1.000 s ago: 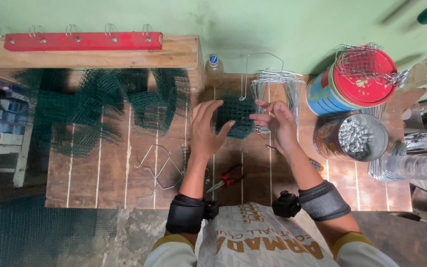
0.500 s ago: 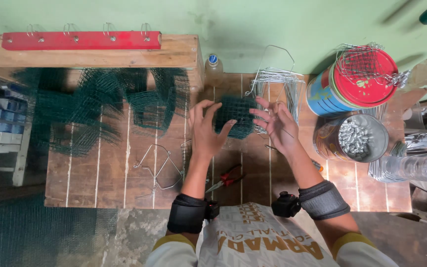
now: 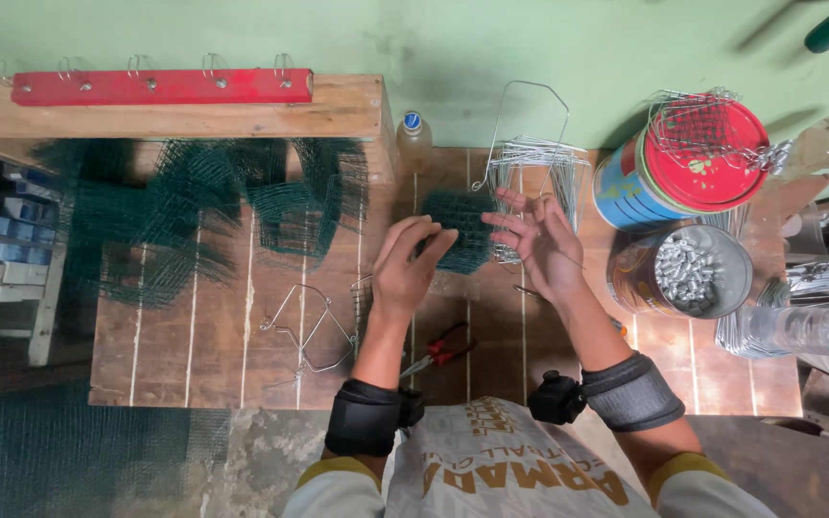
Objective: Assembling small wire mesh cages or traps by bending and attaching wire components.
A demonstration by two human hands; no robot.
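— While both hands hover over the wooden table point(image 3: 194, 355), what are the fingers doing?

— The left hand point(image 3: 407, 270) has its fingers curled and pressed on the near edge of a small green mesh piece point(image 3: 462, 225), which lies flat just beyond its fingertips. The right hand point(image 3: 541, 245) is open, fingers spread and loosely bent, pinching nothing that I can make out.

— What sits past the right fingertips?

— A bundle of bent steel wires point(image 3: 534, 173), touching or nearly touching the fingertips; I cannot tell which. The mesh piece lies between the two hands, closer to the left fingers.

— And on the outer side of the left fingers?

— A heap of green mesh point(image 3: 194, 216), well apart, with a red hook rail point(image 3: 160, 86) beyond it. Nearer the wrist lie loose wire frames point(image 3: 307, 331) and red-handled pliers point(image 3: 441, 347).

— Beyond the right hand's outer side?

— A tin with a red lid point(image 3: 693, 153), and a can of small metal pieces point(image 3: 688, 273) just beside the forearm.
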